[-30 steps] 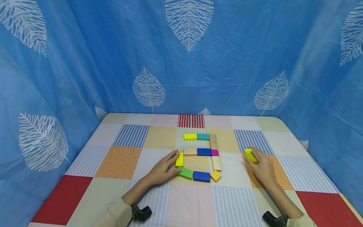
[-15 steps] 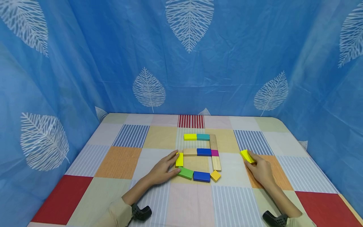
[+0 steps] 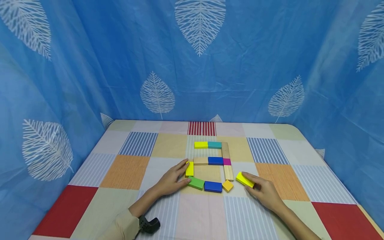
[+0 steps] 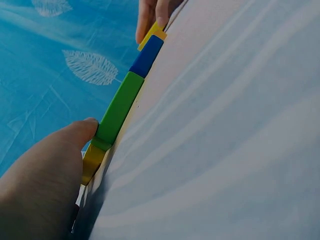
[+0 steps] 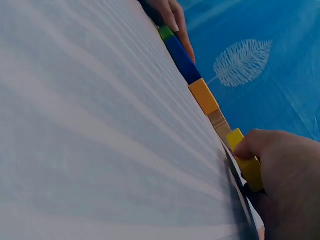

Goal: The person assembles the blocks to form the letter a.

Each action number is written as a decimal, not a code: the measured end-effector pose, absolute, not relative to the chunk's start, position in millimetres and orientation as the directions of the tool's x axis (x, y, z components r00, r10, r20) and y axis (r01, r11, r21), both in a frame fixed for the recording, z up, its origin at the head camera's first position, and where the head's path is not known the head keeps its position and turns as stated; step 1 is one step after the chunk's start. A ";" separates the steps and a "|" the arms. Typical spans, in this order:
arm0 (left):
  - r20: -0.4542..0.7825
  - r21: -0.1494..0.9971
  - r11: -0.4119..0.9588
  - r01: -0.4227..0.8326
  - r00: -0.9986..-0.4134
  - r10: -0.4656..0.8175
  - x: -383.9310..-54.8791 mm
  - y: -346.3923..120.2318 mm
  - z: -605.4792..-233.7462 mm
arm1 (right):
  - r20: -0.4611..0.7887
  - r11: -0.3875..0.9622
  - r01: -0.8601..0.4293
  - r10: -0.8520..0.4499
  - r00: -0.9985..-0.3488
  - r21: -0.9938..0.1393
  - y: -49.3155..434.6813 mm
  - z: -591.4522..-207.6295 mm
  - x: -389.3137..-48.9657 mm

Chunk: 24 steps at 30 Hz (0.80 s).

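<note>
My right hand (image 3: 264,191) pinches a yellow block (image 3: 244,180) between thumb and fingers, just right of an orange-yellow cube (image 3: 227,186). In the right wrist view the thumb lies against the near face of that held block (image 5: 248,167). My left hand (image 3: 171,178) rests at the left of the block outline, fingers fairly straight. Its fingertips touch an upright-lying yellow block (image 3: 189,169), and its thumb touches the end of a green block (image 3: 196,183). A blue block (image 3: 213,187) lies between the green block and the cube.
Further back, a yellow block (image 3: 201,145), a teal block (image 3: 214,145), a plain wood block (image 3: 201,161) and another blue block (image 3: 215,161) form two rows. They meet a column of wood blocks (image 3: 228,173) with a magenta piece (image 3: 227,162). A patchwork cloth (image 3: 201,213) covers the table.
My right hand has carried the yellow block leftward and nearer, from the orange patch to beside the orange-yellow cube. The left hand and the laid blocks have stayed in place.
</note>
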<state>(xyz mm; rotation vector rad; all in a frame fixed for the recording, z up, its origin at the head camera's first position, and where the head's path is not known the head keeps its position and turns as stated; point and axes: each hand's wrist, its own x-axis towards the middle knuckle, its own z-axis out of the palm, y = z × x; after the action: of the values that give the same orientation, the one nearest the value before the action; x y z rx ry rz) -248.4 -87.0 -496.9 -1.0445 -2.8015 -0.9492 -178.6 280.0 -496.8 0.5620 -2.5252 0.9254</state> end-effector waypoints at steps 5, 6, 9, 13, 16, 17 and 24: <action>0.202 0.546 0.593 0.592 -0.780 0.592 -249.0 -87.4 -496.4 | 0.470 0.673 -0.513 -0.269 -0.841 -0.533 278.6 -499.4 -178.8; 0.202 0.549 0.591 0.591 -0.780 0.592 -249.0 -87.5 -496.4 | 0.467 0.667 -0.519 -0.278 -0.839 -0.535 278.6 -499.9 -178.9; 0.202 0.553 0.589 0.590 -0.780 0.592 -248.8 -87.5 -496.2 | 0.468 0.643 -0.539 -0.301 -0.831 -0.544 278.2 -501.6 -178.9; 0.209 0.549 0.586 0.595 -0.777 0.594 -248.5 -87.8 -495.8 | 0.469 0.622 -0.554 -0.316 -0.825 -0.554 277.4 -502.7 -179.6; 0.212 0.544 0.588 0.599 -0.776 0.595 -248.8 -87.8 -496.2 | 0.472 0.632 -0.548 -0.307 -0.827 -0.548 277.6 -503.1 -179.5; 0.212 0.541 0.590 0.600 -0.776 0.594 -248.8 -87.7 -496.3 | 0.473 0.644 -0.541 -0.298 -0.829 -0.542 278.1 -503.5 -179.3; 0.211 0.548 0.583 0.599 -0.774 0.597 -248.7 -86.7 -495.8 | 0.466 0.705 -0.492 -0.254 -0.848 -0.511 279.7 -504.2 -178.9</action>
<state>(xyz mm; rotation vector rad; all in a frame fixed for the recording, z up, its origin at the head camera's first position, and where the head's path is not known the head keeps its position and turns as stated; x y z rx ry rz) -248.7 -86.7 -495.8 -1.0545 -2.7913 -0.9689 -178.9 279.7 -504.2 0.5814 -2.5520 0.9144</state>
